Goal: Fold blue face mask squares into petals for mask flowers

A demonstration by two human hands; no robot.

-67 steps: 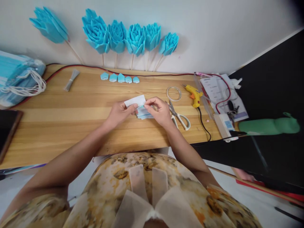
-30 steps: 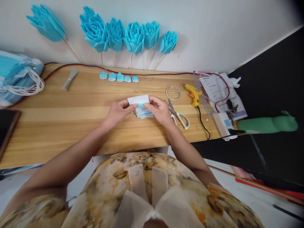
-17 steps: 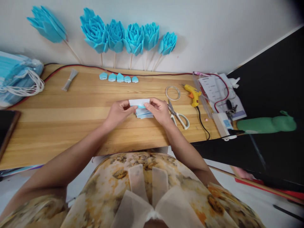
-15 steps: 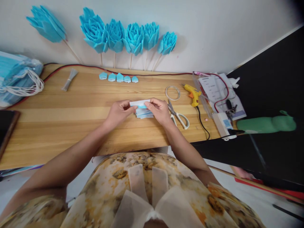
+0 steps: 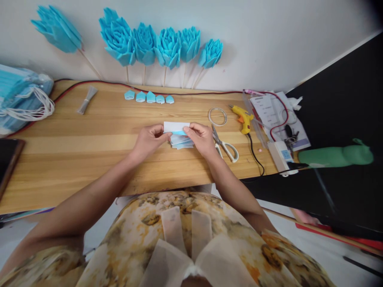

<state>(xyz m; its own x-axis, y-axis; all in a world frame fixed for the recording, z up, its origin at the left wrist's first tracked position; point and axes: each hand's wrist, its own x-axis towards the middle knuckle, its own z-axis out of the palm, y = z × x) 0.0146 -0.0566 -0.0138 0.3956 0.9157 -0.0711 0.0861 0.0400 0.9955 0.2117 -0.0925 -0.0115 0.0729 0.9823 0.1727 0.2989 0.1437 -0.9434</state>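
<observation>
Between my two hands is a small white and light-blue piece of fabric (image 5: 176, 127), with a narrow blue fold along its near edge. My left hand (image 5: 150, 138) pinches its left end between thumb and fingers. At the right end, my right hand (image 5: 201, 138) grips it the same way, thumb on top of the blue fold. Just below it on the table lies a stack of pale blue and white pieces (image 5: 181, 142), partly covered by my fingers. White-handled scissors (image 5: 226, 146) lie open right beside my right hand.
A tape roll (image 5: 218, 116) and a yellow glue gun (image 5: 243, 119) lie to the right, near a white power strip (image 5: 280, 158). Several folded blue pieces (image 5: 151, 97) line the back. Blue flowers (image 5: 168, 47) lean on the wall. Bagged masks (image 5: 24, 97) sit at left.
The white part of the fabric now shows taller above the blue fold, having been tilted or opened upward. Both hands stay almost in place, still pinching its ends.
</observation>
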